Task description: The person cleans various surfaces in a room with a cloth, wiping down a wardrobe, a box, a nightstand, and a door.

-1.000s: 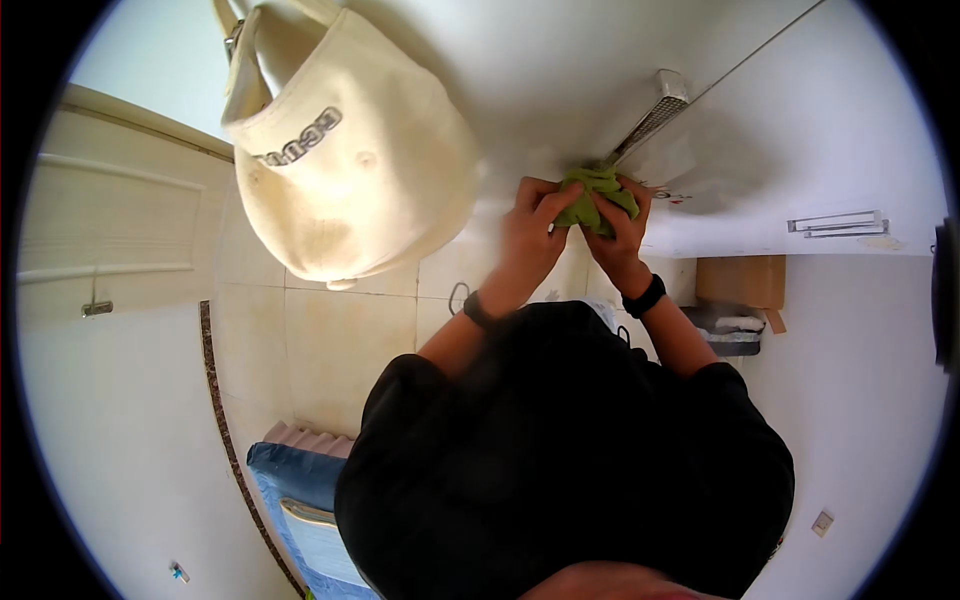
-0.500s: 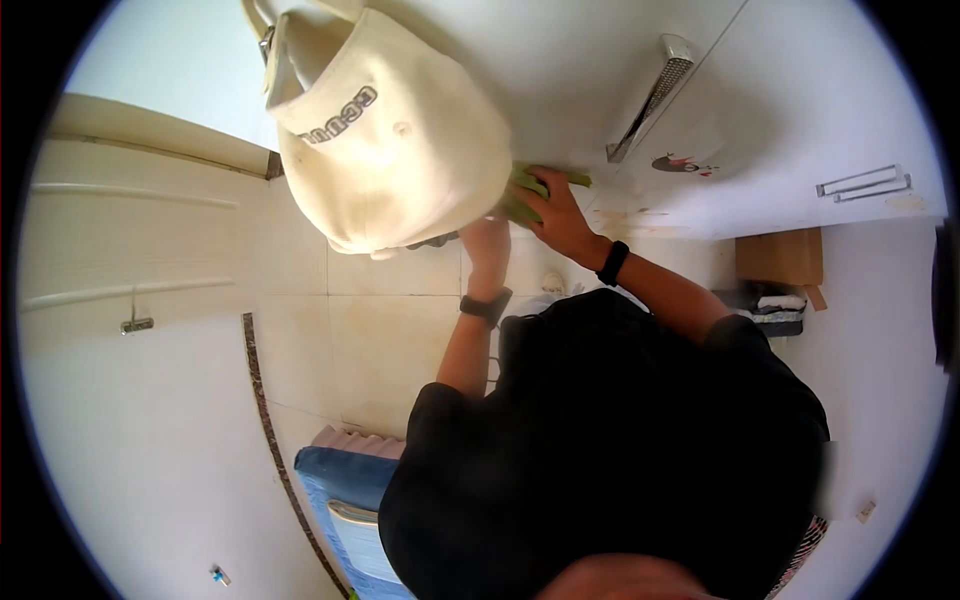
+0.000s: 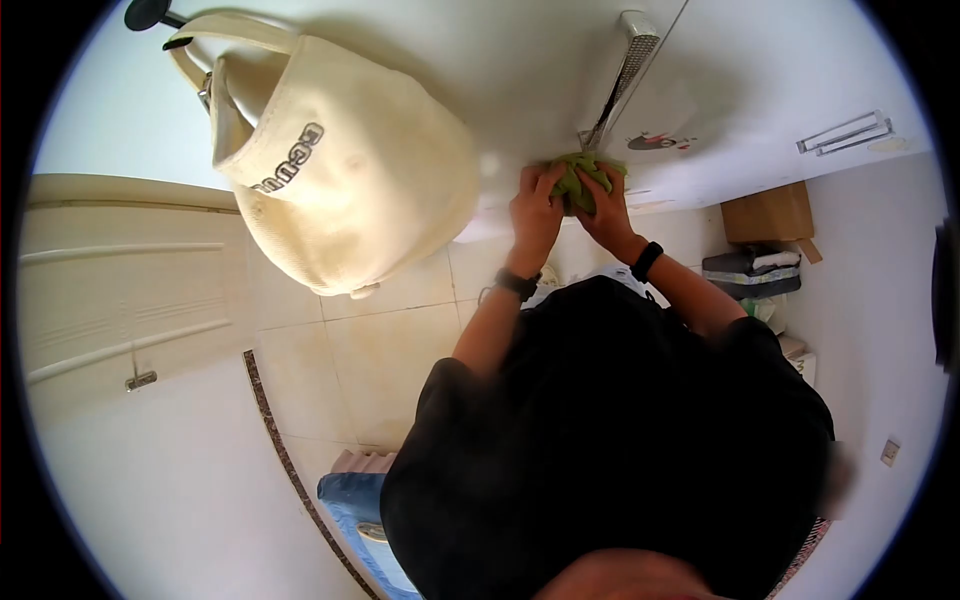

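A green cloth [image 3: 578,182] is bunched up between my two hands, close to the white door surface and just below a long metal handle [image 3: 622,80]. My left hand [image 3: 537,215] grips the cloth from its left side, fingers curled. From the other side my right hand [image 3: 608,215] closes on it, with its fingers over the folds. Dark bands circle both wrists. Left of my hands hangs a cream fabric bag [image 3: 370,165] with dark lettering, its strap over a black hook [image 3: 150,14].
A second metal handle [image 3: 845,133] sits further right. In the right corner a cardboard box [image 3: 768,215] stands beside folded fabric items [image 3: 750,272]. Pale tiles [image 3: 390,310] cover the floor. A white door [image 3: 130,290] is at left; blue fabric [image 3: 355,500] lies lower left.
My left hand has come out from behind the bag and joined my right hand on the cloth. The cloth is now bunched more tightly. The view has shifted, showing the bag further left.
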The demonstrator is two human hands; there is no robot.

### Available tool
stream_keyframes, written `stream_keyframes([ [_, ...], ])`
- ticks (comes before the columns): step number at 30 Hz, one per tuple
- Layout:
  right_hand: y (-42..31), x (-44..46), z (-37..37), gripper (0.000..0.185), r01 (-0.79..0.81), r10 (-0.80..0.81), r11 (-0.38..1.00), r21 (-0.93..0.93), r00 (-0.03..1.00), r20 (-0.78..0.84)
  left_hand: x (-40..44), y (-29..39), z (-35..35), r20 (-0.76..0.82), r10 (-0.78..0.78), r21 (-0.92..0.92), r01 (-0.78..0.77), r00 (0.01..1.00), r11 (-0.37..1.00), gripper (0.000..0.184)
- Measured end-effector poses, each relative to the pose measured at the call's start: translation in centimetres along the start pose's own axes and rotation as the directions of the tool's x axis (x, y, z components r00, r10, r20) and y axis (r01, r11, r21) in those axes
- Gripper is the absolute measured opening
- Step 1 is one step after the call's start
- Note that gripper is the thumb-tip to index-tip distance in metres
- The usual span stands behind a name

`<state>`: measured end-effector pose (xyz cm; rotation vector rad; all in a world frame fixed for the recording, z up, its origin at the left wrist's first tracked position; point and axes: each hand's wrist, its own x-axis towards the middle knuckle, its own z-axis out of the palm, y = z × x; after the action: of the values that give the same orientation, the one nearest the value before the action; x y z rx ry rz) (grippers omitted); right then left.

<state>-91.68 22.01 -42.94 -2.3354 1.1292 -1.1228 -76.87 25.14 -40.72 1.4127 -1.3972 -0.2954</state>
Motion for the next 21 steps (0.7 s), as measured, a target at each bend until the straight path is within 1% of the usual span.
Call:
stream_keyframes([
  [1,0.0,-0.4,0.2,0.057,-0.038,0.038,0.999,0.009,0.999,0.032,-0.4,-0.5,0.1,0.027,-0.029,-0.019,0.03,0.999,0.999,0.047],
  [4,0.2,-0.6,2.1,0.057,0.043,-0.047,0.999,0.025,0.983,0.18,-1.6,-2.8,-1.7,0.04,-0.081,0.105,0.077,0.996,0.992,0.044],
  [7,-3.8,2.4,3.1,0.053,0.326,-0.339,0.94,0.1,0.926,0.169,-2.4,-3.7,-4.7,-0.029,-0.237,0.215,0.238,0.971,0.947,0.045],
  [8,-4.9,3.0,3.7,0.048,0.306,-0.319,0.948,0.093,0.92,0.227,-2.7,-4.2,-5.6,-0.093,-0.202,0.217,0.218,0.975,0.951,0.043],
  [9,-6.6,3.6,4.3,0.046,0.272,-0.295,0.954,0.122,0.924,0.244,-2.7,-4.8,-6.5,-0.159,-0.158,0.22,0.191,0.974,0.957,0.041],
  [10,-8.2,4.6,4.2,0.047,0.243,-0.278,0.959,0.147,0.906,0.318,-2.8,-5.4,-7.4,-0.221,-0.116,0.225,0.166,0.968,0.96,0.039],
  [11,-9.6,5.4,3.9,0.048,0.207,-0.258,0.964,0.169,0.883,0.392,-3.0,-6.0,-8.2,-0.262,-0.131,0.181,0.182,0.956,0.967,0.037],
  [13,-11.8,6.0,4.2,0.044,0.239,-0.27,0.961,0.142,0.921,0.281,-2.9,-6.5,-9.6,-0.331,-0.169,0.085,0.208,0.928,0.974,0.034],
  [14,-12.4,6.1,4.1,0.042,0.246,-0.269,0.961,0.125,0.936,0.228,-2.7,-6.3,-10.2,-0.327,-0.116,0.134,0.167,0.938,0.977,0.033],
  [17,-12.4,6.3,2.7,0.047,0.234,-0.236,0.971,0.039,0.935,0.265,-2.0,-5.4,-10.0,-0.319,-0.136,0.068,0.165,0.938,0.984,0.036],
  [20,-11.4,6.4,0.1,0.057,0.184,-0.217,0.975,0.127,0.915,0.339,-0.9,-4.0,-8.4,-0.293,-0.013,0.07,0.035,0.956,0.997,0.044],
  [21,-10.5,6.1,0.0,0.059,0.186,-0.212,0.976,0.111,0.921,0.325,-0.8,-3.9,-7.9,-0.269,-0.04,0.054,0.057,0.962,0.997,0.046],
])
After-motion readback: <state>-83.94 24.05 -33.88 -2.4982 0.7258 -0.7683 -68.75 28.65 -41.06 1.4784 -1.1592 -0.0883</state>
